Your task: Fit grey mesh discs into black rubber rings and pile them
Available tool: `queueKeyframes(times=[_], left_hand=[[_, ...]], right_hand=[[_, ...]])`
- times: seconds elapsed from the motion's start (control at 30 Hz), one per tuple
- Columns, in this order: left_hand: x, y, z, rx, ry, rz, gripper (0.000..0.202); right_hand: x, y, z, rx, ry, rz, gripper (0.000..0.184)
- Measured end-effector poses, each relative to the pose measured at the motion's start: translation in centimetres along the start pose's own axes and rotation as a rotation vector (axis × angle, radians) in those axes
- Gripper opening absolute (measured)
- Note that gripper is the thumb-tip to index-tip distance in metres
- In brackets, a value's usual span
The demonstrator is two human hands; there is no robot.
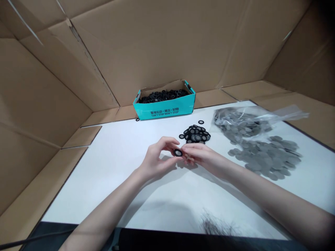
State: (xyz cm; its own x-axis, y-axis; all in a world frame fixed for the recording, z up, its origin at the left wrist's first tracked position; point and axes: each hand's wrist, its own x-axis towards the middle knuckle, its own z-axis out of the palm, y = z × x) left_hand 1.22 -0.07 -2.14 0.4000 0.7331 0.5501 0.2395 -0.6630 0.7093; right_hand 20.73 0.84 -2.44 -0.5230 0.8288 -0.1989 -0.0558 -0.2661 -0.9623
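Both my hands meet over the middle of the white table [110, 174]. My left hand [157, 158] and my right hand [200, 156] pinch one small black ring [178, 152] with a grey mesh centre between their fingertips. Just beyond them lies a small heap of similar black rings with mesh [196, 134]. To the right spreads a pile of loose grey mesh discs [269, 157], spilling from a clear plastic bag [246, 120].
A teal cardboard box [164, 109] full of black rings stands at the table's far edge. Brown cardboard walls [52, 87] enclose the table on the left, back and right. A stray ring [201, 122] lies near the heap.
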Motion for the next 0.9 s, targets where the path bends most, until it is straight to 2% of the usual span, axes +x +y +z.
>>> queueKeyframes(times=[0.23,0.37,0.6,0.73,0.9], left_hand=[[0.12,0.26,0.01,0.041,-0.045,0.058,0.034],[0.04,0.25,0.16,0.105,-0.071,0.097,0.028],[-0.07,0.08,0.43,0.121,-0.048,0.155,0.034],[-0.24,0.01,0.40,0.130,-0.063,0.141,0.032],[-0.46,-0.23,0.11,0.128,-0.124,0.112,0.041]], right_hand=[[-0.26,-0.35,-0.07,-0.048,-0.040,0.031,0.042],[-0.20,-0.45,0.12,-0.071,-0.042,0.043,0.044],[-0.25,-0.49,0.24,-0.084,-0.034,0.034,0.044],[-0.25,-0.50,0.07,-0.072,-0.025,0.041,0.042],[-0.16,-0.36,-0.04,-0.092,0.010,0.033,0.037]])
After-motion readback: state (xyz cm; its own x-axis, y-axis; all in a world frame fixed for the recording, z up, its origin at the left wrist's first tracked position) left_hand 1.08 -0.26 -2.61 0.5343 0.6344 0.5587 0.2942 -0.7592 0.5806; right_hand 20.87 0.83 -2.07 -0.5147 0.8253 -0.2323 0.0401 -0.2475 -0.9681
